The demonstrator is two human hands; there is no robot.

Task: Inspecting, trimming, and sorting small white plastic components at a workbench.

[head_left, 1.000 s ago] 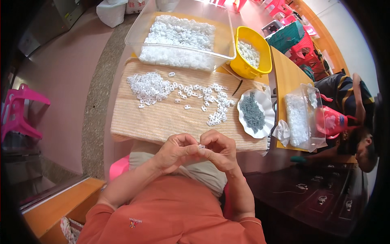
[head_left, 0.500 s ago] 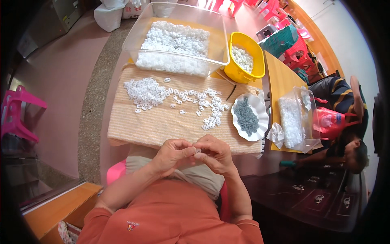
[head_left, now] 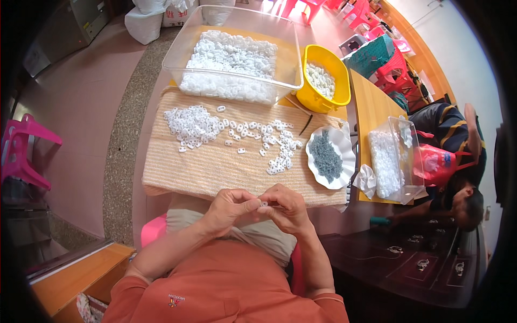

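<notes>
In front of my body, at the near edge of the table, my left hand (head_left: 231, 211) and my right hand (head_left: 288, 210) meet at the fingertips. Both are closed in a pinch around one small white two-hole plastic piece (head_left: 264, 204), mostly covered by fingers. Beyond them, a heap of similar white pieces (head_left: 193, 127) lies on the striped cloth (head_left: 202, 167). Loose ones (head_left: 280, 152) trail off to the right of it. A white scalloped dish (head_left: 348, 156) at the right holds many tiny grey-blue parts (head_left: 325, 156).
Behind the cloth stand a large clear bin (head_left: 237, 79) of white pieces and a yellow tub (head_left: 336, 64) with off-white parts. A thin black-ended stick (head_left: 306, 124) lies nearby. Right: another clear bin (head_left: 407, 185), crumpled white paper (head_left: 365, 181) and another person (head_left: 455, 132). A pink stool (head_left: 27, 145) stands left.
My joined hands have shifted slightly, and the white piece shows a little more between the fingertips. The things on the table lie as before.
</notes>
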